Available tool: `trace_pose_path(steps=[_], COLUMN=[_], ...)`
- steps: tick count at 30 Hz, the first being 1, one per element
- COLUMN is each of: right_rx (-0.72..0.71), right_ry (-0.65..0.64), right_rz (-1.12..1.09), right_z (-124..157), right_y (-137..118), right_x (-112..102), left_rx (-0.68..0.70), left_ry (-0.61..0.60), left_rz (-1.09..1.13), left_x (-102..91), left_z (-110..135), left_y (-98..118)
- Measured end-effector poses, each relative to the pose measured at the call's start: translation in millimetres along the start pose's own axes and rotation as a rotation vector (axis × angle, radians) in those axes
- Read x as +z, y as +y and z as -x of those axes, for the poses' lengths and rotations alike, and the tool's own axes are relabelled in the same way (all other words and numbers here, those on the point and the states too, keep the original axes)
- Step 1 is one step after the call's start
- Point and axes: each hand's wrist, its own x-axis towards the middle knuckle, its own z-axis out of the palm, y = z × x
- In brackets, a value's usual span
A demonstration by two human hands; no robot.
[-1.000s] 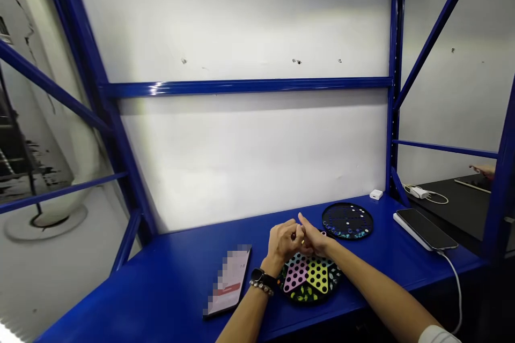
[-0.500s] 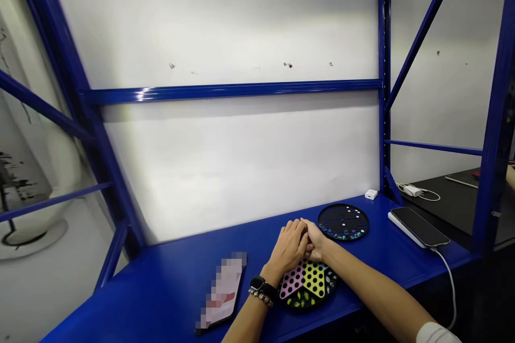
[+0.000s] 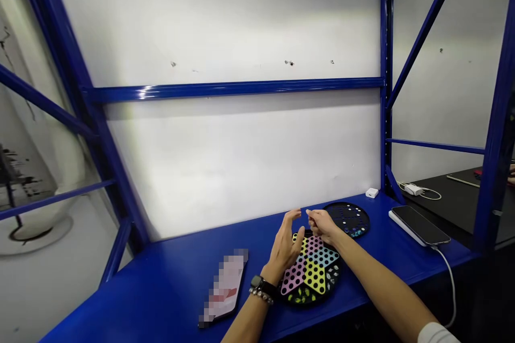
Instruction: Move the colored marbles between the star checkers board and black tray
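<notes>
A round black board [image 3: 311, 270] with a star of pink, yellow and blue perforated triangles lies on the blue shelf [image 3: 169, 289] before me. My left hand [image 3: 286, 246] hovers over its left part, fingers stretched and apart, a watch and bead bracelet on the wrist. My right hand [image 3: 322, 224] is raised above the board's far edge with thumb and fingers pinched together; what they hold is too small to make out. A second round black disc [image 3: 349, 218] with coloured pegs along its near edge lies just behind the right hand.
A phone [image 3: 224, 288] lies on the shelf left of the board. Another phone [image 3: 420, 225] on a white pad with a cable sits at the right. A small white box [image 3: 372, 193] and a white charger [image 3: 412, 189] lie near the blue upright. Another person's hand shows at far right.
My hands were clasped together over the board; now they have parted, the left one opening flat and the right lifting in a pinch. More of the board shows.
</notes>
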Motion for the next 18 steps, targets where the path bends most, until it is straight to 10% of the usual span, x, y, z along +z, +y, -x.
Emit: trace_pose_path(steps=[6,18], right_rx=[-0.199,-0.078], right_ry=[0.343,0.200], right_rz=[1.055,1.207], right_z=[-3,-8], right_y=[0,8], right_x=[-42,-52], left_rx=[-0.095,-0.110], left_ry=[0.053,0.016], left_rz=[-0.066,-0.109], left_x=[-8.5,-9.2], left_z=[0,1], left_y=[-9,-14])
